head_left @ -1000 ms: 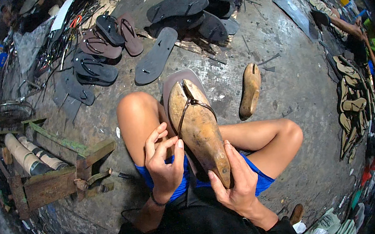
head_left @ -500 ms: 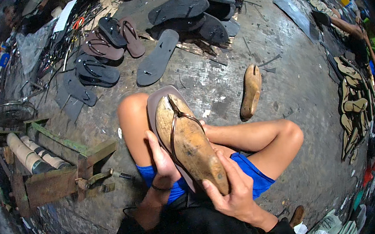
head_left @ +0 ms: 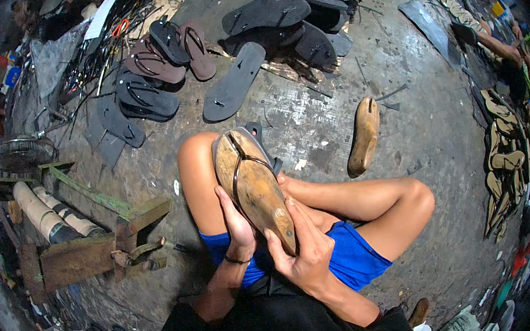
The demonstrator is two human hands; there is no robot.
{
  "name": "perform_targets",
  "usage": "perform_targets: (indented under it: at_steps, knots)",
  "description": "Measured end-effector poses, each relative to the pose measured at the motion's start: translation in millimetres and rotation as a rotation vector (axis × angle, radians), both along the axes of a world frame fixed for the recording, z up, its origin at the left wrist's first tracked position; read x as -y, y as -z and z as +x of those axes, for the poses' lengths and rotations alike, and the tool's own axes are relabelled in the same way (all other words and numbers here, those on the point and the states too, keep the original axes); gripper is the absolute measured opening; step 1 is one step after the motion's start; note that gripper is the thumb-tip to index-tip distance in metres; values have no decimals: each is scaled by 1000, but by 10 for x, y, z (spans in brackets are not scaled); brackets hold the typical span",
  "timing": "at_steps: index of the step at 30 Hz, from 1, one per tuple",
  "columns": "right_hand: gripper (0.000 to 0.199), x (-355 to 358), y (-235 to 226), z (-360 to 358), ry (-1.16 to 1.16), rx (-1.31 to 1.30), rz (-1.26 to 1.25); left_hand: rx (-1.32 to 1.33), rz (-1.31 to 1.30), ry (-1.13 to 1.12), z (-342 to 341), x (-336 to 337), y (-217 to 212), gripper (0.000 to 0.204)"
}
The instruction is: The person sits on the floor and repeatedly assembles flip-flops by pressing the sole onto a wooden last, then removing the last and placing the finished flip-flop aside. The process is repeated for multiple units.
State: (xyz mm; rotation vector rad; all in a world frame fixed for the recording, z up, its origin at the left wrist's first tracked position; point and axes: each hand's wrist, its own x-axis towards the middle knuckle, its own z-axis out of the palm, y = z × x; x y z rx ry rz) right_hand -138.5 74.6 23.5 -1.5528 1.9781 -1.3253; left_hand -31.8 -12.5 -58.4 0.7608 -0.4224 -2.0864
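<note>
Over my lap is a worn wooden shoe last, its slotted toe end pointing away from me. Thin dark straps of a flip-flop run across the last and into the slot. The flip-flop's sole lies mostly hidden behind the last; a dark edge shows past the toe. My left hand supports the left side, thumb extended along the edge and fingers out of sight underneath. Around the narrow heel end, my right hand is closed, thumb on one side and fingers on the other.
Another wooden last lies on the floor to the right. Grey and brown flip-flops and a stack of dark soles are ahead. A wooden frame and fan stand left. Tan sandals line the right, near another person's arm.
The last and flip-flop have turned and tilted in my hands, so the sole's side edge beside the last is now mostly hidden. The right hand has shifted slightly up. The view has also moved a little.
</note>
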Motion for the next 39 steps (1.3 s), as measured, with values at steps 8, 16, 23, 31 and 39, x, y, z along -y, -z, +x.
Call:
perform_targets:
  at_steps: [8, 16, 23, 31, 39]
  knots:
    - [62, 209, -185, -300, 37, -127, -140, 314, -145, -63, -314, 280, -322, 68]
    - [91, 243, -112, -583, -129, -34, -29, 365, -301, 184, -440, 400, -596, 80]
    - [99, 17, 113, -510, -69, 66, 257, 330, -235, 210, -490, 448, -662, 67]
    - [55, -385, 106, -544, -297, 964, 208, 153, -226, 422, -45, 77, -778, 102]
    - [49, -867, -29, -119, -184, 1415, 169, 341, -300, 515, 212, -574, -1324, 139]
